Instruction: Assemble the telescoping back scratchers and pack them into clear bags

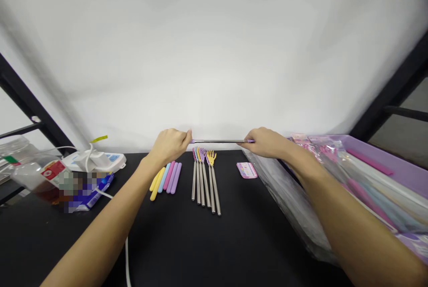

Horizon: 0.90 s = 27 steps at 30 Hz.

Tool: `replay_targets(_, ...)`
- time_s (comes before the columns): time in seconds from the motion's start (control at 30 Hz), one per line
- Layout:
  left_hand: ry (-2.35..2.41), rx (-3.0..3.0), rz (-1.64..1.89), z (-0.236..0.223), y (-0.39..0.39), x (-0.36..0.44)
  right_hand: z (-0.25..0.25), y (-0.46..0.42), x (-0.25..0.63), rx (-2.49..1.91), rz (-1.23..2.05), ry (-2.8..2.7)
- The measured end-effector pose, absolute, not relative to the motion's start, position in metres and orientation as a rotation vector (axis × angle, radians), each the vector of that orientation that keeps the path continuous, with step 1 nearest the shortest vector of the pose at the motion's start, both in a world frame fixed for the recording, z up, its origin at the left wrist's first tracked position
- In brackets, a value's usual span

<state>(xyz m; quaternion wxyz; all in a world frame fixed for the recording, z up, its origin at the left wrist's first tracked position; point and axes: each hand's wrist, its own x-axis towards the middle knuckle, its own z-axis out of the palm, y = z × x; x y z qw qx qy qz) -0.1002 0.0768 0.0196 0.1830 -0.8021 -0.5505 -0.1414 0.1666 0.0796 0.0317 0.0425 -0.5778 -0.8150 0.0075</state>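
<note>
Holding a steel back scratcher [217,141] level, left hand [169,144] and right hand [264,142] pinched its ends (more scratchers [204,180] lay below).

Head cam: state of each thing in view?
Purple-tipped steel rod, level between hands
Left hand, gripping rod end
Right hand, gripping other end
Steel back scratchers, side by side, flat
Pastel handles, lying in a row
Pink card, flat on black table
Purple tray, holding packets

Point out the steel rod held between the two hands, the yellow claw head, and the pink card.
Steel rod [219,141]: head view, middle of the shaft.
Yellow claw head [211,158]: head view, centre of the claw.
Pink card [246,170]: head view, centre of its face.
</note>
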Motion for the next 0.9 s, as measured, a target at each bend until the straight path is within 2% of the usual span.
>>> replay_targets(0.17,-1.34,-2.409,-0.398,0.016,0.064,-0.071,0.029,0.072,0.144,-1.785,-0.005,-2.554)
replay_targets(0.27,-1.368,-2.444,-0.414,0.014,0.057,-0.058,0.028,0.069,0.136,-1.784,-0.039,-2.518)
replay_targets(0.9,-1.406,-2.515,-0.415,0.02,0.056,-0.079,0.028,0.07,0.14,-1.629,0.032,-2.514)
